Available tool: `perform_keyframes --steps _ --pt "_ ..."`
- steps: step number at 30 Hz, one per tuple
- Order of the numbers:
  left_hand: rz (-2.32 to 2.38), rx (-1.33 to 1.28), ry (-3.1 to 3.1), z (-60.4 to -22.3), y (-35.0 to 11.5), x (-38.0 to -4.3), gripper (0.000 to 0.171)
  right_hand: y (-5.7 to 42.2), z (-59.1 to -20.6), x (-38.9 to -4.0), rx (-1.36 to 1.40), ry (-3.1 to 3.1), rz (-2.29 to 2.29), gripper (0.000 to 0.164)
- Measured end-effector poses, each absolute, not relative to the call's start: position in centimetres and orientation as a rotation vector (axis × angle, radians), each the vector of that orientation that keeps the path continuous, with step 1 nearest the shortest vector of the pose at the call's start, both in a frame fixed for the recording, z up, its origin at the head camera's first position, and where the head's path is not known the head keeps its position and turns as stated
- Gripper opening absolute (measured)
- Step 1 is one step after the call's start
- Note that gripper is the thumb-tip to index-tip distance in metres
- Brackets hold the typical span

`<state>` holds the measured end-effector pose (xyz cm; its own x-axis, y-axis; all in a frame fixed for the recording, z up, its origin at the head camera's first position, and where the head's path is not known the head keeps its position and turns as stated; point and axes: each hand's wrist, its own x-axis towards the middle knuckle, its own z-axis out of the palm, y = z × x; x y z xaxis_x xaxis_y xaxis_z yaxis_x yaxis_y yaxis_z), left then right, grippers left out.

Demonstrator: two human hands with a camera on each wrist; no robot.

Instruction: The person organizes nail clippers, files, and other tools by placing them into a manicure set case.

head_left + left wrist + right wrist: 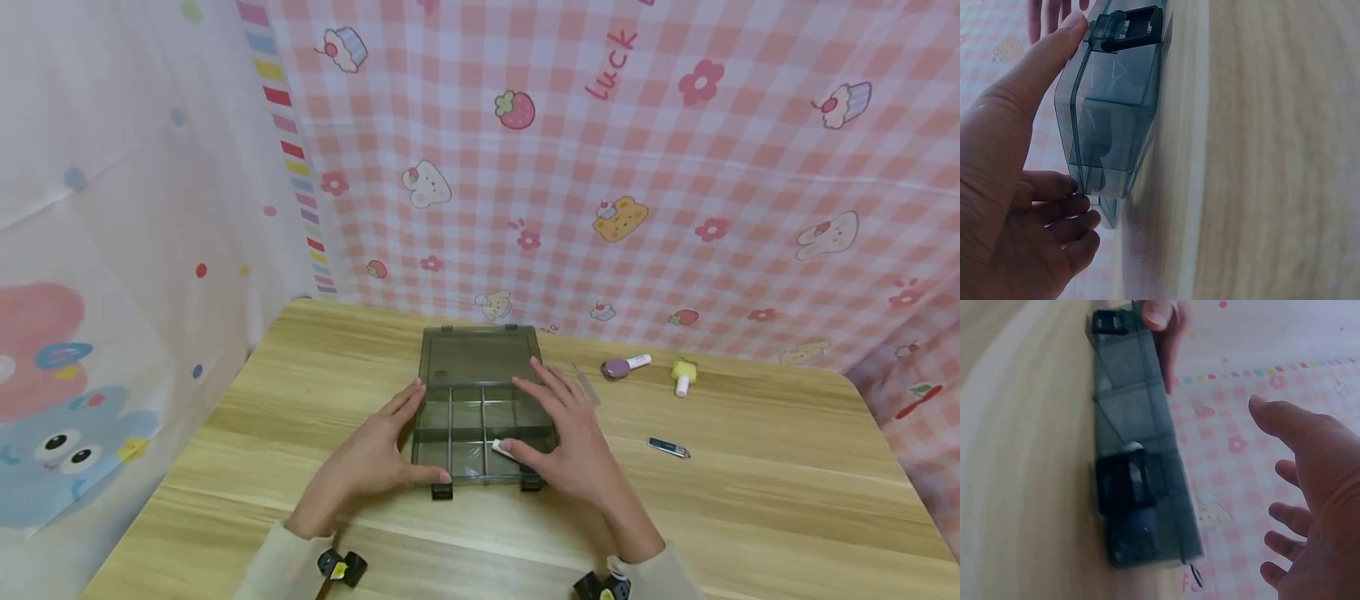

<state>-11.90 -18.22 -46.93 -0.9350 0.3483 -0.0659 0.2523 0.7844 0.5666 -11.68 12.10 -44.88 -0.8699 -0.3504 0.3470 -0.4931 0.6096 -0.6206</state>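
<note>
A translucent dark grey compartment box (468, 481) lies on the table with its lid (480, 354) folded back to the far side. My left hand (371, 454) holds the box's left side, its thumb at the front corner and fingers curled against the side farther back. Over the box's right part hovers my right hand (566, 437), fingers spread and holding nothing; the right wrist view shows it apart from the box. A small white-capped item (498, 448) sits in a front compartment, partly hidden by the right thumb. Black latches (1135, 28) hang at the front edge.
Right of the box lie a thin clear strip (588, 387), a purple nail polish bottle (617, 368), a yellow nail polish bottle (683, 372) and a nail clipper (667, 448). A checked pink cloth (465, 233) hangs behind the wooden table (787, 483).
</note>
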Motion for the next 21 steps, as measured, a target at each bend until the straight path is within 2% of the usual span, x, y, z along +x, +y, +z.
perform_keyframes --steps 8,21 --pt "0.849 0.464 2.805 -47.2 -18.2 -11.9 0.133 14.5 -44.5 -11.9 0.609 -2.672 1.123 0.086" --pt "0.86 0.474 2.8 -47.1 -18.2 -12.0 0.133 19.0 -44.1 -12.4 0.429 -2.755 1.147 0.09"
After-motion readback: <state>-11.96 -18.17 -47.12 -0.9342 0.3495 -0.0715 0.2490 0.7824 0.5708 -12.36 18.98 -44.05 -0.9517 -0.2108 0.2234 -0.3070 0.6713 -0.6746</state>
